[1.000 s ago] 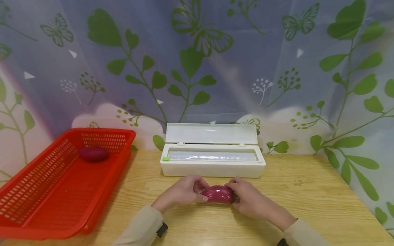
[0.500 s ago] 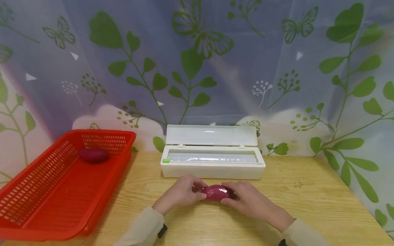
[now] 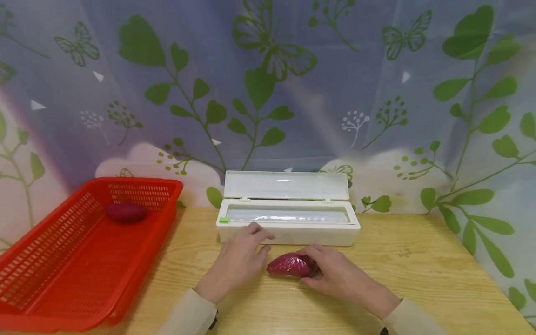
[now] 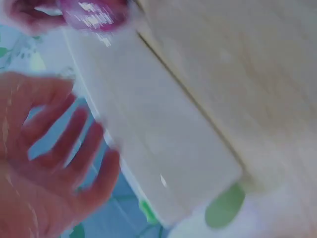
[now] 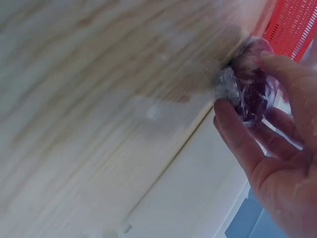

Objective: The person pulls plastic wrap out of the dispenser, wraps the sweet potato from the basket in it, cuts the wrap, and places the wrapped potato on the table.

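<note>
1. Wrapped vegetable (image 3: 289, 265): magenta-purple, streaked with white highlights.
2. Basket (image 3: 83, 265): bright red, latticed.
3. 2nd vegetable (image 3: 125, 212): deeper, duller purple.
4. Box (image 3: 293, 236): white, with 1 vivid green tab (image 3: 224, 220).
5. Table (image 3: 423, 270): yellowish wood grain.
6. Backdrop (image 3: 331, 135): violet-blue and whitish, printed with green leaves, green butterflies, white triangles.
7. Sleeves (image 3: 188, 314): plain beige.

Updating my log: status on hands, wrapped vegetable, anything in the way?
Right hand gripping wrapped vegetable. Left hand holding nothing, off the vegetable. White box just beyond; nothing seen blocking.
</note>
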Demonstrator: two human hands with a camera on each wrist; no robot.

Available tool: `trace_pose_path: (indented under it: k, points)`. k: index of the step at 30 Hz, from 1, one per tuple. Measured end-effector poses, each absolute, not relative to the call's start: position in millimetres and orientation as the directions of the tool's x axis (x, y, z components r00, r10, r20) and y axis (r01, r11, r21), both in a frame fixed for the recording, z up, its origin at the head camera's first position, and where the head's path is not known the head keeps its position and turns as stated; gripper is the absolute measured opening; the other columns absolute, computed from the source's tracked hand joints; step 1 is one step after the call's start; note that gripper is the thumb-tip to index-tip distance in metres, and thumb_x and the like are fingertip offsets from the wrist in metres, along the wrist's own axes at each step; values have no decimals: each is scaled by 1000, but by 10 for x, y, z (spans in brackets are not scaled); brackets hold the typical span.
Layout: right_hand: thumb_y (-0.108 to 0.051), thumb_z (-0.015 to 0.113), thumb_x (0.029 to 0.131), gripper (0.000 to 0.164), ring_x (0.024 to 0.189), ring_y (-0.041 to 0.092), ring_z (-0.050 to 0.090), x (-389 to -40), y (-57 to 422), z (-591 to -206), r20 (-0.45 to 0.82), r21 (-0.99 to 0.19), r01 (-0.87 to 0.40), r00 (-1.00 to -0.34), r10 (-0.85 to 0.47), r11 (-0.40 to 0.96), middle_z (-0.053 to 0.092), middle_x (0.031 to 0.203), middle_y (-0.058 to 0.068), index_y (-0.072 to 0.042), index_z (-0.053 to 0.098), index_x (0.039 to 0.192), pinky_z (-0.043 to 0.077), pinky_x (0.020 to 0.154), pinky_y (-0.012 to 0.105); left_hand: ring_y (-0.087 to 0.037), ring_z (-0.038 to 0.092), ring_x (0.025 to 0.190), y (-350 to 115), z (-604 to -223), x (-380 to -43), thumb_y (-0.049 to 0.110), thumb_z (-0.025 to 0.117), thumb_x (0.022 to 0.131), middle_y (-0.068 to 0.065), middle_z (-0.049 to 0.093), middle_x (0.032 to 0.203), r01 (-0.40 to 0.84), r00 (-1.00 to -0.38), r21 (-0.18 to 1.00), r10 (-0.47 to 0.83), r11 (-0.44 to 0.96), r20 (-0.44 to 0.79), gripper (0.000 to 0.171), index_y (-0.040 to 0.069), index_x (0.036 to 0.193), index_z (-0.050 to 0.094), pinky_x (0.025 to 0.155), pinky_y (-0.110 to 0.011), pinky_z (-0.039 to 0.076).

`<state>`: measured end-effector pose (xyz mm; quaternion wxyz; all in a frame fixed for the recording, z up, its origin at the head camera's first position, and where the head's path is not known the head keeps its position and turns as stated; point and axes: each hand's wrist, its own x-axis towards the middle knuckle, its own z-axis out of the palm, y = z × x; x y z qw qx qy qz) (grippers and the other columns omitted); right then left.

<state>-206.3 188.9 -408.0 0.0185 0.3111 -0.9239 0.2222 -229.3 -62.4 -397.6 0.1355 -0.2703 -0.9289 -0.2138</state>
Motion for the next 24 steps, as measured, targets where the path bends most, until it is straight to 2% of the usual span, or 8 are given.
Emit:
trace_pose_path:
  k: [2,4,5,9,13,19,24]
  points:
    - [-21,83,86,45,97,10,67,-2054,1868,-4086,153,-400,-557,-824,-546,728,71,114,3,-11,64,125,59,81,25,-24,67,102,-690,-3976,-2327,16,75,91,-2,70,112,567,-741,186,398,803,541,22,18,113,76,86,-48,55]
    - [-23,84,85,46,98,11,68,-2045,1849,-4093,143,-392,-534,-840,-524,749,70,114,2,-11,64,125,59,82,25,-28,64,105,-754,-3992,-2371,17,77,89,-4,70,114,524,-686,86,360,847,632,24,18,113,75,86,-52,52]
    - [-23,84,85,46,97,11,67,-2041,1843,-4097,142,-393,-526,-845,-515,755,71,114,2,-11,64,124,59,81,25,-30,63,107,-785,-4002,-2388,19,78,89,-5,69,117,501,-678,63,347,863,648,27,19,115,74,86,-53,51]
    - [-22,85,84,45,93,9,67,-2026,1860,-4104,156,-408,-514,-853,-497,754,71,111,3,-9,65,122,58,78,22,-35,59,114,-881,-4068,-2425,26,78,89,-9,66,124,441,-720,17,343,897,603,37,20,125,71,87,-54,51]
    - [-22,85,83,44,90,7,66,-1998,1917,-4090,161,-448,-488,-868,-469,749,71,108,2,-10,65,120,57,74,19,-35,60,115,-939,-4125,-2410,29,77,90,-10,66,125,425,-751,-31,372,904,545,42,23,130,68,91,-55,53]
    - [-22,85,83,44,88,5,64,-1944,2047,-4025,158,-489,-412,-909,-386,769,69,107,-1,-12,64,120,55,72,18,-35,60,114,-954,-4143,-2421,29,77,90,-8,67,123,435,-734,-67,397,898,552,45,23,134,66,93,-56,54]
    - [-18,86,82,43,87,8,68,-1911,2215,-3994,203,-499,-388,-922,-331,775,72,109,3,-10,65,119,55,68,19,-35,62,114,-953,-4144,-2427,28,78,89,-8,68,122,437,-721,-94,410,895,559,46,23,133,66,91,-55,55]
